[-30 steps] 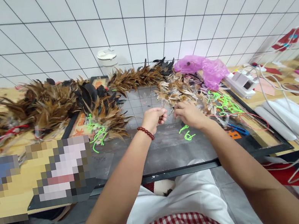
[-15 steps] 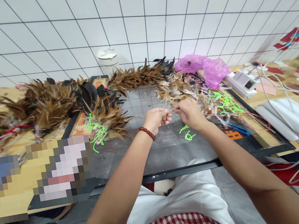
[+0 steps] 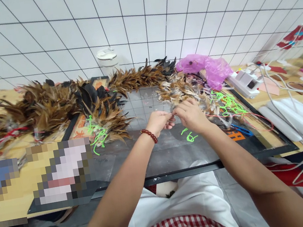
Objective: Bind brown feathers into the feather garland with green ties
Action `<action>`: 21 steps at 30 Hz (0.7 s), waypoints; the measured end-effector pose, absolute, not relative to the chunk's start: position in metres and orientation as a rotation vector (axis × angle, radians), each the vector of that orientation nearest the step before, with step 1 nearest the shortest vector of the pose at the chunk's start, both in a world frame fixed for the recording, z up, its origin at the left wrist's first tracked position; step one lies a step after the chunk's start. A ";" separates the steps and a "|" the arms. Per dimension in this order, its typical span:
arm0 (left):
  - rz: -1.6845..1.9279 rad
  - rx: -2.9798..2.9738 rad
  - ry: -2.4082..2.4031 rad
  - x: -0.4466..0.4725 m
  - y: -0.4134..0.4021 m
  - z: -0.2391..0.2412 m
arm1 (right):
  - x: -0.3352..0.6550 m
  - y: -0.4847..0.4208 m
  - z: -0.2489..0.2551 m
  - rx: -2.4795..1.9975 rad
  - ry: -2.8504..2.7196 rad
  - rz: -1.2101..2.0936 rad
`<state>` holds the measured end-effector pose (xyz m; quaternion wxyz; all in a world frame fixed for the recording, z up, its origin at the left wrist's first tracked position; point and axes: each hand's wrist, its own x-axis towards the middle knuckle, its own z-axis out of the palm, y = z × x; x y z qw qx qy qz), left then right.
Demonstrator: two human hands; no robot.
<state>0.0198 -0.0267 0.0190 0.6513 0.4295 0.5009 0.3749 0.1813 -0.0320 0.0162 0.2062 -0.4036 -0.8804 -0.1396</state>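
Passage: low over dark board [image 3: 173, 156], between forearms [image 3: 129, 164], nearside of left hand [image 3: 160, 121] and right hand [image 3: 191, 116]. Obstructed: feather bunch [image 3: 111, 120] left, feather strip [image 3: 136, 79] behind, pale feathers [image 3: 177, 91] and tangled green cord [image 3: 228, 103] right.

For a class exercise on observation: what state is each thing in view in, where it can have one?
Left hand: curled in a pinch; anything held is too small to tell.
Right hand: pinched, meeting the left.
Beaded bracelet: worn, left wrist.
White container: upright, lidded.
Pink bag: crumpled.
Far feather strip: laid lengthwise.
Green cords: tangled.
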 end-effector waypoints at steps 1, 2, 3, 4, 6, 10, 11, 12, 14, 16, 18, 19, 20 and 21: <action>0.833 0.989 1.134 0.020 -0.027 0.019 | 0.181 -0.033 0.017 -1.116 -2.451 -0.389; 0.814 1.001 1.126 0.020 -0.027 0.019 | 0.180 -0.033 0.017 -1.108 -2.440 -0.383; 0.803 1.010 1.121 0.020 -0.027 0.018 | 0.180 -0.034 0.018 -1.110 -2.412 -0.372; 0.807 1.012 1.118 0.020 -0.027 0.018 | 0.181 -0.034 0.018 -1.131 -2.360 -0.355; 0.874 0.988 1.108 0.019 -0.026 0.019 | 0.184 -0.032 0.018 -1.244 -2.196 -0.307; 1.067 0.882 1.033 0.017 -0.025 0.022 | 0.191 -0.023 0.011 -1.434 -1.935 0.016; 1.079 0.869 1.015 0.017 -0.025 0.023 | 0.192 -0.020 0.009 -1.415 -1.892 0.187; 1.072 0.867 1.001 0.017 -0.026 0.023 | 0.191 -0.018 0.007 -1.377 -1.837 0.400; 1.012 0.887 0.975 0.018 -0.027 0.024 | 0.187 -0.017 0.005 -1.273 -1.675 0.866; 0.919 0.921 0.945 0.019 -0.028 0.023 | 0.182 -0.019 0.007 -1.142 -1.513 1.211; 0.829 0.956 0.914 0.019 -0.029 0.022 | 0.178 -0.022 0.010 -1.036 -1.397 1.389; 0.792 0.970 0.899 0.019 -0.029 0.022 | 0.178 -0.024 0.011 -1.006 -1.351 1.432; 0.764 0.980 0.884 0.018 -0.029 0.021 | 0.178 -0.025 0.013 -0.993 -1.311 1.458; 0.745 0.986 0.869 0.018 -0.029 0.020 | 0.178 -0.025 0.014 -0.996 -1.275 1.469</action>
